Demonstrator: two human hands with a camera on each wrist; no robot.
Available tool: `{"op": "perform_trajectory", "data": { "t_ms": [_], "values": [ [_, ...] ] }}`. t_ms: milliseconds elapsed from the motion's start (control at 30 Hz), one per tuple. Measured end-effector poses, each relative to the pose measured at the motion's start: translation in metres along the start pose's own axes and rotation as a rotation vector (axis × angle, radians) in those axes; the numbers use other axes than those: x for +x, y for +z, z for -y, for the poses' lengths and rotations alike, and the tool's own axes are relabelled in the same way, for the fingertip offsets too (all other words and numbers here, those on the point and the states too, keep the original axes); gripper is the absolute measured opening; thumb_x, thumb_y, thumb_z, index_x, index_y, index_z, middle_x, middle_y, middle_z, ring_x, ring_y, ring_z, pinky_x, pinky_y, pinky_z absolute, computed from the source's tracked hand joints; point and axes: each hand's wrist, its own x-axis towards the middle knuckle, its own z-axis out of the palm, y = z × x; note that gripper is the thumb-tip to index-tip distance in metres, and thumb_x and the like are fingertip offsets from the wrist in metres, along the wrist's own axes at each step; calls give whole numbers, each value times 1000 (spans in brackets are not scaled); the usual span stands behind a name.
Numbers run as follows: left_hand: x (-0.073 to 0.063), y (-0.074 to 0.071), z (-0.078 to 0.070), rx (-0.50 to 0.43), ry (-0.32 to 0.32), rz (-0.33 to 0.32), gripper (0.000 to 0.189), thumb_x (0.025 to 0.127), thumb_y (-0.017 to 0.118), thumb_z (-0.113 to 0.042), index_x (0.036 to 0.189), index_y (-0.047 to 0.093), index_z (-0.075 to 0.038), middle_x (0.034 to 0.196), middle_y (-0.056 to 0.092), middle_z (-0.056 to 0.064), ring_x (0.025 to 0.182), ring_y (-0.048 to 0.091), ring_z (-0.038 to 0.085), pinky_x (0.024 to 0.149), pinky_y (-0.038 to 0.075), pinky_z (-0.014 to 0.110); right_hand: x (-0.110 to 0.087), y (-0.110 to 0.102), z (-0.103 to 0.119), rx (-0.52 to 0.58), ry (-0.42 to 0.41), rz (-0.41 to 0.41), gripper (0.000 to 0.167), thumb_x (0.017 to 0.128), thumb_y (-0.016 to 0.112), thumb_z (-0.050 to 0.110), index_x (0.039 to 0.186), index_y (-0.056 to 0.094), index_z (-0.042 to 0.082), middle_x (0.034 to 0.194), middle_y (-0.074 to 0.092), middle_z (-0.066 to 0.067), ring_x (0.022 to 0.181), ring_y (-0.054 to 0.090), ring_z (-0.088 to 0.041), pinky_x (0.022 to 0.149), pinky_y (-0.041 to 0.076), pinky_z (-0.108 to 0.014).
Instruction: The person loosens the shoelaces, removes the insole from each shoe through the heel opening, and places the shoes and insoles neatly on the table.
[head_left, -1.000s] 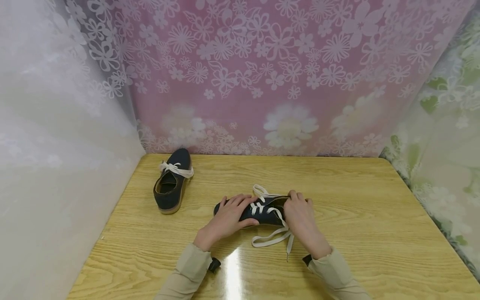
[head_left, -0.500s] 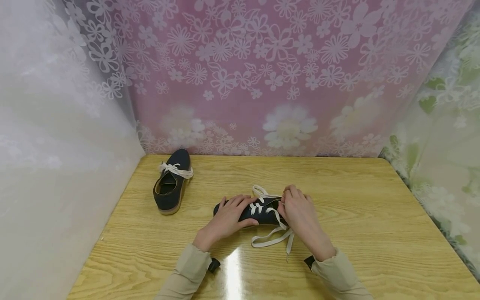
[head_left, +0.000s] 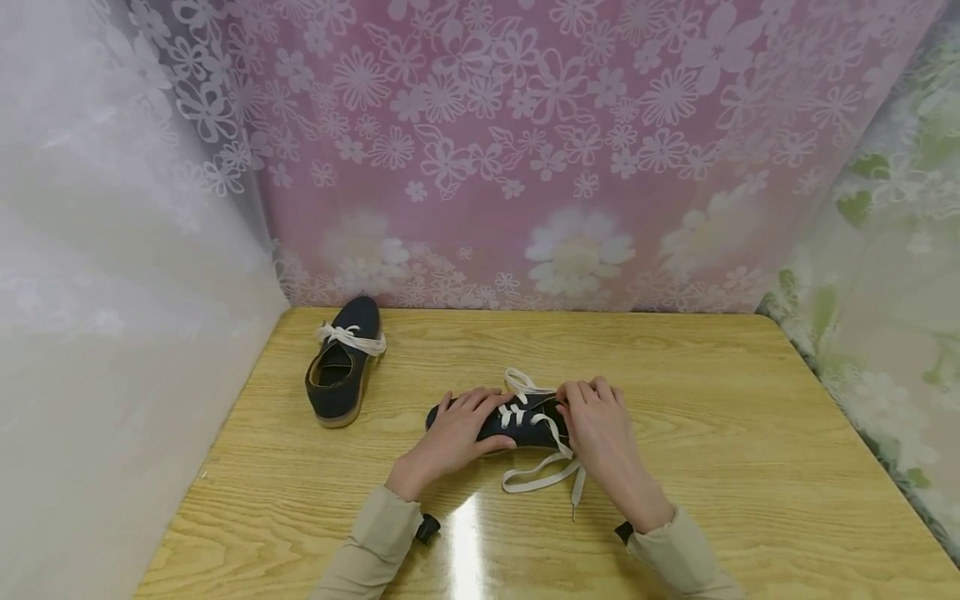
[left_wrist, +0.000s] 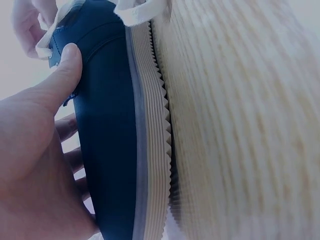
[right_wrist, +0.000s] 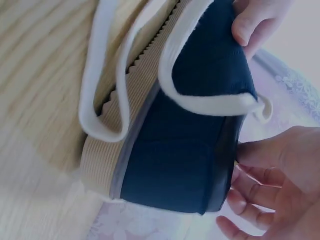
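A dark navy shoe (head_left: 527, 436) lies on the table, its toe pointing left. My left hand (head_left: 453, 442) grips the toe half from above; in the left wrist view the thumb (left_wrist: 68, 62) presses the upper while the other fingers pass behind it. At the shoe's opening, my right hand (head_left: 607, 437) has bent fingers and pinches the collar's far edge. The right wrist view has its thumb (right_wrist: 260, 152) reaching behind the near collar, so the fingertips are partly hidden. The untied white shoelace (right_wrist: 212, 105) hangs loose over the side, with another loop on the far side.
A matching navy shoe (head_left: 341, 402) with a tied white lace stands at the table's back left. The wood-grain table (head_left: 712, 433) meets a pink flowered curtain (head_left: 480, 208) behind and pale cloth walls on both sides.
My right hand has shifted from the heel end slightly left along the opening, its fingers lifting briefly on the way. The left hand and both shoes stay nearly in place.
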Motion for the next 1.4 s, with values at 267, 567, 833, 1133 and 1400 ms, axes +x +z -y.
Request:
{"op": "perform_trajectory", "data": {
  "t_ms": [267,567,833,1133,1400],
  "values": [
    [-1,0,0,4,-2,14,72,96,59,-56,157,39,-25,157,41,5,148,34,31,118,18,67,4,-22,-30,82,59,-113,15,84,78,-4,88,65,2,77,65,-12,77,50,-35,71,43,-50],
    [-2,0,1,10,-9,8,71,96,59,-56,157,40,-25,157,41,5,148,33,32,118,18,68,-6,-25,-50,14,-145,145,36,93,74,33,116,69,7,107,66,-12,98,63,-34,85,54,-50],
    [-1,-1,0,4,-2,8,69,97,59,-55,156,41,-24,156,42,5,147,35,31,117,20,67,-10,-8,-50,44,-364,211,49,92,67,53,126,72,17,122,66,-7,111,62,-29,101,48,-49],
    [0,-1,-2,12,-4,16,70,97,57,-56,157,40,-25,158,40,4,148,33,30,118,19,66,-11,-6,-55,66,-501,39,46,104,46,50,109,81,19,110,71,-7,100,64,-29,88,52,-46],
    [-1,1,0,19,-8,13,71,96,57,-57,158,38,-27,158,40,4,148,34,30,118,19,66,-12,-34,-66,58,-482,-28,54,108,37,46,104,82,17,105,70,-7,96,63,-30,81,52,-45]
  ]
}}
